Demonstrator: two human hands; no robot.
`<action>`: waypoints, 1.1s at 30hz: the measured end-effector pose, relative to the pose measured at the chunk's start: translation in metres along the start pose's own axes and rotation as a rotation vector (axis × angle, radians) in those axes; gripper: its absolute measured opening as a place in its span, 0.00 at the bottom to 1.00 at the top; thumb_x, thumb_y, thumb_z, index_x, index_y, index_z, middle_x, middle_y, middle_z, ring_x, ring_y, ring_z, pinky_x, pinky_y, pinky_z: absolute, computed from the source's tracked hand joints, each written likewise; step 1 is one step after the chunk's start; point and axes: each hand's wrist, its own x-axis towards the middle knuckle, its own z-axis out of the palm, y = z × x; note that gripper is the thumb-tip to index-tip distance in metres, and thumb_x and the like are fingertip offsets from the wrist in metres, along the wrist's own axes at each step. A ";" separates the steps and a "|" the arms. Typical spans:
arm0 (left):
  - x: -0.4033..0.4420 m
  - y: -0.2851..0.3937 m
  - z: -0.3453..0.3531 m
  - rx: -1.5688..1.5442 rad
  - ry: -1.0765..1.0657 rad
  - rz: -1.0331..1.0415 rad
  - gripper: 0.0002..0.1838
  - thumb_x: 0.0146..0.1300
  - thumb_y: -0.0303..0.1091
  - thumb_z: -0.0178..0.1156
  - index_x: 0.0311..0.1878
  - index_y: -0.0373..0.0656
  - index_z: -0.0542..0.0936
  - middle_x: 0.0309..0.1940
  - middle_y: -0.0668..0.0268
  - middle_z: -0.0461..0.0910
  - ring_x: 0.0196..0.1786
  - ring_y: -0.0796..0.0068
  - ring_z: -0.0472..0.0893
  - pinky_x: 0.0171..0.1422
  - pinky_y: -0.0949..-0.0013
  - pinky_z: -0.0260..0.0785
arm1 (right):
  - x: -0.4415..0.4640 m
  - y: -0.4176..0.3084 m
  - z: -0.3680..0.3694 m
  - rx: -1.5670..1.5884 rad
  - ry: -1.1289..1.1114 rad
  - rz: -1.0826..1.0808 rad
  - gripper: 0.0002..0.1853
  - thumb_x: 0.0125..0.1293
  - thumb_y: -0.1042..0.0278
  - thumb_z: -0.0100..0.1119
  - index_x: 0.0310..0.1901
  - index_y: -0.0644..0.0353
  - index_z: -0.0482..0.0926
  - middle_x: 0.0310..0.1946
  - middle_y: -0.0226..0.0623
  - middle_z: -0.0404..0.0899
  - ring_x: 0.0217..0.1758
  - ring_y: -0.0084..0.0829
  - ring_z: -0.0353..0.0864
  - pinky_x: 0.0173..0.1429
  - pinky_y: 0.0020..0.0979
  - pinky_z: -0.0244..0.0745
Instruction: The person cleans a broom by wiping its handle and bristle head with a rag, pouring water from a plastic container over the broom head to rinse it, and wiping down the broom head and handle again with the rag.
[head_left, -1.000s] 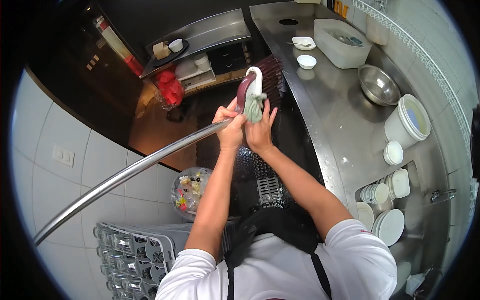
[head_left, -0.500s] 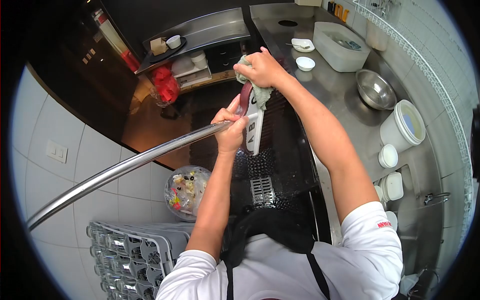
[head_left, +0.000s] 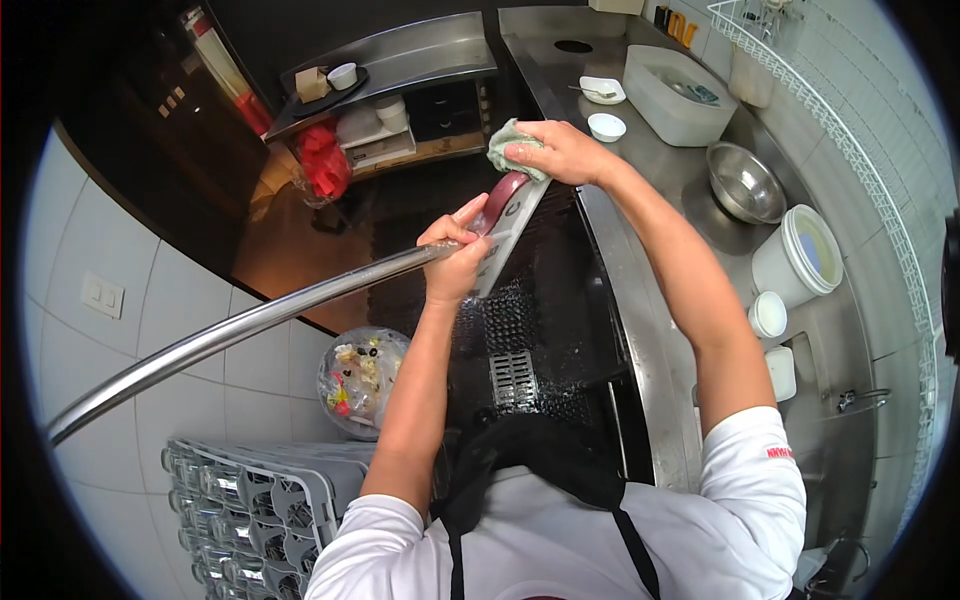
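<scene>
My left hand (head_left: 455, 255) is closed around the joint where a long shiny metal pole (head_left: 250, 327) meets a flat head. That head has a white face (head_left: 513, 225) with dark letters and a maroon upper part (head_left: 503, 193); its exact kind is unclear. It is held up above the dark wet floor, tilted and seen nearly edge-on. In my right hand (head_left: 568, 153) is a bunched pale green cloth (head_left: 508, 148), pressed against the head's far end. The pole runs from my left hand to the lower left.
The steel counter (head_left: 640, 330) along the right carries small white bowls (head_left: 606, 127), a plastic tub (head_left: 680, 100), a metal bowl (head_left: 745, 182) and a white bucket (head_left: 797, 257). At left are a waste bin (head_left: 365, 380) and a glass rack (head_left: 250, 510). A drain grate (head_left: 513, 380) is in the floor.
My right hand and the cloth have moved to the right. The head has swung the same way, its lettered face now more edge-on. My left hand keeps its grip at the joint.
</scene>
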 end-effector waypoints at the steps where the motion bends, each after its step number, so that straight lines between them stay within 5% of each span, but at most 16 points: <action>1: -0.001 -0.003 0.001 -0.005 0.005 -0.007 0.12 0.46 0.12 0.61 0.23 0.37 0.69 0.54 0.35 0.78 0.64 0.50 0.77 0.67 0.59 0.69 | -0.001 -0.004 0.004 -0.076 0.063 0.048 0.23 0.68 0.44 0.56 0.42 0.61 0.83 0.38 0.53 0.83 0.44 0.50 0.83 0.49 0.41 0.76; 6: -0.004 -0.011 0.012 0.044 -0.036 -0.016 0.12 0.47 0.13 0.61 0.23 0.38 0.68 0.55 0.35 0.77 0.64 0.52 0.77 0.68 0.60 0.67 | 0.015 -0.002 0.036 -0.108 0.584 0.228 0.22 0.65 0.46 0.58 0.37 0.62 0.83 0.31 0.55 0.82 0.40 0.59 0.81 0.44 0.47 0.76; 8: 0.004 -0.014 0.006 0.120 -0.057 -0.055 0.14 0.49 0.13 0.62 0.28 0.39 0.68 0.57 0.36 0.76 0.64 0.54 0.77 0.69 0.59 0.67 | 0.021 0.005 0.035 0.052 0.856 0.279 0.21 0.65 0.48 0.61 0.39 0.63 0.82 0.34 0.52 0.84 0.41 0.53 0.84 0.44 0.43 0.77; 11: 0.017 0.008 0.007 -0.156 0.183 -0.109 0.11 0.67 0.29 0.60 0.32 0.42 0.68 0.47 0.46 0.82 0.53 0.60 0.83 0.60 0.59 0.73 | 0.013 0.019 0.033 0.244 0.844 0.064 0.18 0.68 0.53 0.60 0.47 0.60 0.81 0.38 0.43 0.86 0.43 0.43 0.86 0.48 0.36 0.77; 14: 0.031 0.048 -0.006 -0.288 0.524 -0.123 0.19 0.75 0.47 0.52 0.31 0.44 0.66 0.30 0.59 0.82 0.34 0.69 0.82 0.48 0.62 0.76 | 0.006 0.030 0.040 0.258 0.798 -0.029 0.15 0.67 0.59 0.61 0.47 0.61 0.81 0.41 0.41 0.86 0.45 0.41 0.85 0.50 0.33 0.77; 17: 0.047 0.065 -0.020 -0.298 0.621 0.001 0.22 0.76 0.51 0.50 0.29 0.48 0.63 0.17 0.72 0.63 0.20 0.80 0.62 0.33 0.70 0.65 | 0.003 0.037 0.037 -0.131 0.826 -0.084 0.14 0.64 0.63 0.64 0.48 0.61 0.83 0.55 0.42 0.78 0.59 0.44 0.75 0.61 0.37 0.70; 19: 0.049 0.062 -0.023 -0.232 0.683 -0.019 0.22 0.75 0.52 0.50 0.28 0.48 0.63 0.17 0.74 0.62 0.20 0.80 0.61 0.32 0.71 0.63 | 0.003 0.041 0.035 -0.188 0.844 -0.020 0.13 0.63 0.63 0.64 0.46 0.59 0.84 0.64 0.42 0.71 0.68 0.47 0.65 0.67 0.41 0.64; 22: 0.048 0.054 -0.024 -0.228 0.736 -0.063 0.21 0.75 0.51 0.51 0.29 0.48 0.64 0.16 0.75 0.61 0.21 0.82 0.61 0.30 0.74 0.60 | -0.001 0.024 0.029 0.281 0.888 0.132 0.12 0.65 0.62 0.63 0.45 0.60 0.83 0.43 0.46 0.84 0.49 0.47 0.82 0.53 0.41 0.75; 24: 0.048 0.045 -0.027 -0.240 0.746 -0.109 0.20 0.75 0.51 0.52 0.30 0.48 0.66 0.16 0.75 0.61 0.21 0.83 0.61 0.29 0.76 0.59 | -0.005 0.007 0.044 0.168 1.001 0.121 0.13 0.67 0.60 0.60 0.45 0.60 0.82 0.33 0.48 0.84 0.39 0.52 0.84 0.46 0.42 0.77; 26: 0.046 0.040 -0.022 -0.272 0.722 -0.119 0.19 0.74 0.50 0.54 0.32 0.48 0.68 0.17 0.75 0.62 0.21 0.84 0.62 0.28 0.77 0.59 | -0.005 0.010 0.070 0.021 1.025 0.221 0.18 0.69 0.53 0.56 0.37 0.63 0.81 0.29 0.54 0.81 0.36 0.58 0.81 0.39 0.47 0.74; 28: 0.044 0.029 -0.018 -0.289 0.700 -0.127 0.17 0.74 0.49 0.54 0.33 0.48 0.70 0.18 0.75 0.64 0.21 0.84 0.63 0.27 0.78 0.59 | -0.010 0.006 0.102 0.232 0.920 0.280 0.20 0.70 0.52 0.55 0.34 0.65 0.78 0.25 0.56 0.79 0.33 0.59 0.80 0.36 0.50 0.72; 30: 0.039 0.010 -0.012 -0.295 0.681 -0.136 0.16 0.74 0.49 0.55 0.35 0.48 0.71 0.20 0.75 0.65 0.22 0.85 0.64 0.26 0.77 0.60 | 0.001 0.009 0.154 0.469 0.905 0.180 0.21 0.71 0.52 0.53 0.31 0.65 0.77 0.24 0.55 0.78 0.30 0.59 0.78 0.34 0.50 0.71; 32: 0.037 0.005 0.001 -0.360 0.637 -0.194 0.15 0.73 0.48 0.56 0.34 0.48 0.71 0.21 0.74 0.66 0.25 0.85 0.65 0.30 0.79 0.60 | -0.010 -0.028 0.182 0.237 0.877 -0.092 0.23 0.72 0.52 0.51 0.27 0.65 0.75 0.25 0.56 0.78 0.30 0.59 0.79 0.33 0.51 0.71; 33: 0.036 0.008 0.000 -0.413 0.633 -0.221 0.16 0.73 0.48 0.56 0.34 0.48 0.71 0.21 0.74 0.66 0.25 0.83 0.65 0.31 0.77 0.61 | -0.016 -0.026 0.191 0.216 0.871 0.004 0.23 0.72 0.52 0.51 0.26 0.64 0.75 0.25 0.56 0.78 0.30 0.59 0.79 0.32 0.51 0.72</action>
